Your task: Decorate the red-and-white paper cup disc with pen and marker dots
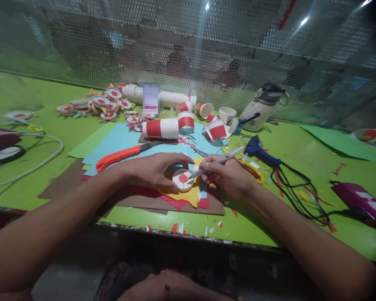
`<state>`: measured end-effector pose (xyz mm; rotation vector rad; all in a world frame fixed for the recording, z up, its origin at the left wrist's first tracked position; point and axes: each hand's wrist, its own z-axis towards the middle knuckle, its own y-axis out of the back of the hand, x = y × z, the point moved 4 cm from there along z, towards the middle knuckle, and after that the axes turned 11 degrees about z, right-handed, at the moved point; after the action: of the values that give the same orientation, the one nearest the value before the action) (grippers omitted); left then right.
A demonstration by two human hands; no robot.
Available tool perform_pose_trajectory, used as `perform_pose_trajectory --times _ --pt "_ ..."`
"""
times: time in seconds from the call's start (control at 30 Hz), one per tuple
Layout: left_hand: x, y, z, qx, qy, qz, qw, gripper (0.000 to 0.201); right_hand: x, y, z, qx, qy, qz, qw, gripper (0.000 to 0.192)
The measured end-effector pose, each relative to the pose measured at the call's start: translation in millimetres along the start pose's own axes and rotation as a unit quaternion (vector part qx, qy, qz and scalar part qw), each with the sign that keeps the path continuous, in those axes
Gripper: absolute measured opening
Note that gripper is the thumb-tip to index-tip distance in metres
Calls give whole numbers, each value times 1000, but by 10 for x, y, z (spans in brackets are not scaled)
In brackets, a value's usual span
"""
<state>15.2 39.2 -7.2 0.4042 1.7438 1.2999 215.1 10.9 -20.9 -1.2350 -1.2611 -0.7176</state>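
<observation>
- My left hand [153, 169] curls over a small paper disc [183, 179] on yellow paper [191, 195], pinning it to the bench [269, 225].
- Right hand [227, 175] grips a pen [217, 161], tip at the disc's edge.
- Marking step, I judge; next stroke needs the disc steady.

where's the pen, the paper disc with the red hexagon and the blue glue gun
pen [217, 161], head view, on the middle of its barrel
paper disc [183, 179], head view, on its red hexagon
glue gun [260, 152], head view, on its blue body
</observation>
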Motion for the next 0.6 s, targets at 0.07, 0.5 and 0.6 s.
perform_pose_trajectory --times 0.07,0.5,0.6 --pt "1 -4 -3 3 -3 -6 1000 73 -3 9 -4 -5 7 17 1000 25" --pt "-219 -20 -22 -44 28 52 997 67 -35 -4 -109 -56 -10 38 998 38" --pt "-211 -26 -38 -39 83 29 995 59 -100 -10 -96 -52 -28 30 998 39"
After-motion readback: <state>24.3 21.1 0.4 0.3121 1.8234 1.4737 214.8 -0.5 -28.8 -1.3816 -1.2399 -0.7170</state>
